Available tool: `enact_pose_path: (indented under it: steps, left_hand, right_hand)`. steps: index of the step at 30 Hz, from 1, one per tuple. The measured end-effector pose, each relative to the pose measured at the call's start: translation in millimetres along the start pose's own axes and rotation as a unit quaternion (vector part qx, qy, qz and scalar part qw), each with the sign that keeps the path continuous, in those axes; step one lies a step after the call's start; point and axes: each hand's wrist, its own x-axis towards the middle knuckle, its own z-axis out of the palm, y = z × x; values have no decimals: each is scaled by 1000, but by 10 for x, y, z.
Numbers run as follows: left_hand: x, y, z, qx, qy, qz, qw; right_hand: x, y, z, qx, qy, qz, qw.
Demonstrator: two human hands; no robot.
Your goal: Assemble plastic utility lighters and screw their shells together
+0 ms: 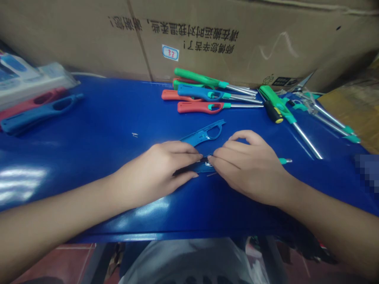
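Note:
My left hand [161, 171] is closed around a blue lighter casing half [204, 168], which lies low over the table with a dark part inside it. The fingertips of my right hand [247, 167] are pinched together at the casing's inner edge; what they grip is too small or hidden to tell. A teal nozzle tip [286, 161] with a metal end sticks out beyond my right hand, its other end covered. Just behind my fingers lies another blue casing half [205, 133] with an oval trigger opening. Several tiny metal screws [135, 135] rest left of it.
Assembled gas lighters [204, 106] in red, blue, green and orange lie at the back. On the right are a green lighter [276, 102], a black-yellow screwdriver [272, 111] and metal tubes [334, 118]. Casings [41, 112] lie left. A large cardboard box [89, 39] stands behind.

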Motion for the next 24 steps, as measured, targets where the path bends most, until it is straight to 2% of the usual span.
enact_pose_path:
  steps: [10, 17, 24]
  left_hand:
    - [-15, 14, 24, 33, -22, 15, 999]
    - [-21, -3, 46, 30, -32, 12, 999]
    - [-26, 21, 43, 32, -45, 6, 998]
  right_hand:
    - [5, -38, -27, 0, -8, 6, 1000]
    - [5, -40, -37, -6, 12, -7, 1000]
    - [-1, 34, -36, 54, -45, -7, 998]
